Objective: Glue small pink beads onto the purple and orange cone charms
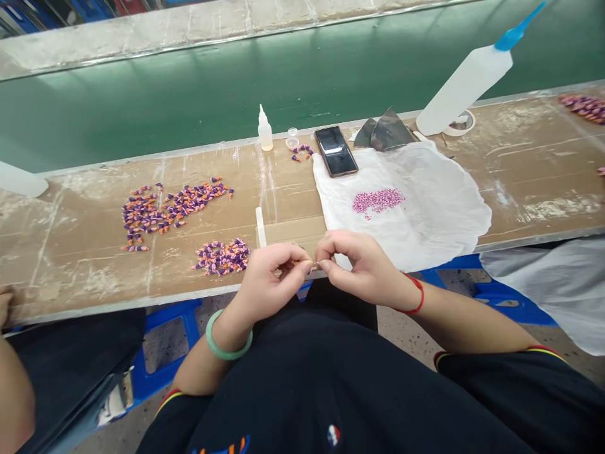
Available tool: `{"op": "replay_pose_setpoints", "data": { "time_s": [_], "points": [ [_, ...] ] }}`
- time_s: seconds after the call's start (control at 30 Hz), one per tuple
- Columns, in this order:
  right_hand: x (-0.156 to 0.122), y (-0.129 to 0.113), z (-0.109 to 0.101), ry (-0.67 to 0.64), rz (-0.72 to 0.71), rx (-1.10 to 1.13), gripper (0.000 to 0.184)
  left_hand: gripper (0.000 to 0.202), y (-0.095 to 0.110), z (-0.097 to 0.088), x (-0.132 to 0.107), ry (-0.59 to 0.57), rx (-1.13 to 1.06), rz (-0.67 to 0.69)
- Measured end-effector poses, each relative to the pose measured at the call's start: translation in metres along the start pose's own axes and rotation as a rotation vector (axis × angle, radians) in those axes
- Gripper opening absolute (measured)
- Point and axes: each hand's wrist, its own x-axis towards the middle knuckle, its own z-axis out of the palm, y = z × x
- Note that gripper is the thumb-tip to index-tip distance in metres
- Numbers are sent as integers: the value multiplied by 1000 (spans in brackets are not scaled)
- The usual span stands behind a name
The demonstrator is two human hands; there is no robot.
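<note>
Tiny glinting piece (314, 263), too small to make out, sits at the near edge of the workbench (85, 265), pinched between the fingertips of the left hand (269, 284) and the right hand (357, 268); both hands have their fingers curled narrow, thumbs closed against forefingers. A pale green bangle (222, 343) circles the left wrist, and a red cord (416, 295) ties around the right. On the black shirt (331, 384), a small emblem (333, 435) and coloured lettering (222, 446) cut off by the frame stay unreadable. Just left of the hands lies a purple-and-orange bead pile (221, 257), with a larger one (172, 211) farther left. Right of them, a white sheet (439, 214) holds a patch of pink beads (378, 202). Along the far side stand a small dropper bottle (265, 129) with pale liquid at its base, a clear little cup (292, 137), a black smartphone (336, 151), crumpled foil (385, 131), and a large squeeze bottle (466, 88) with a blue nozzle, lying tilted beside a tape roll (459, 123). No label on any of them can be read. Another person's arm (14, 403) shows at the near left edge
</note>
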Motion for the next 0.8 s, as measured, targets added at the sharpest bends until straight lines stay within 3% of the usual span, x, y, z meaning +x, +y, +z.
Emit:
{"op": "replay_pose_setpoints", "data": {
  "time_s": [0.2,0.4,0.53,0.8],
  "points": [
    [15,9,-3,-110,-111,-119,14,19,-19,-16,-17,126,-284,-245],
    [46,42,2,-391,-202,-527,17,29,-46,-21,-41,134,-380,-449],
    [60,52,10,-541,-244,-720,21,25,-52,-19,-48,176,-435,-508],
    [68,48,19,-610,-265,-819,22,25,-53,-20,-49,177,-489,-546]
  ]
}}
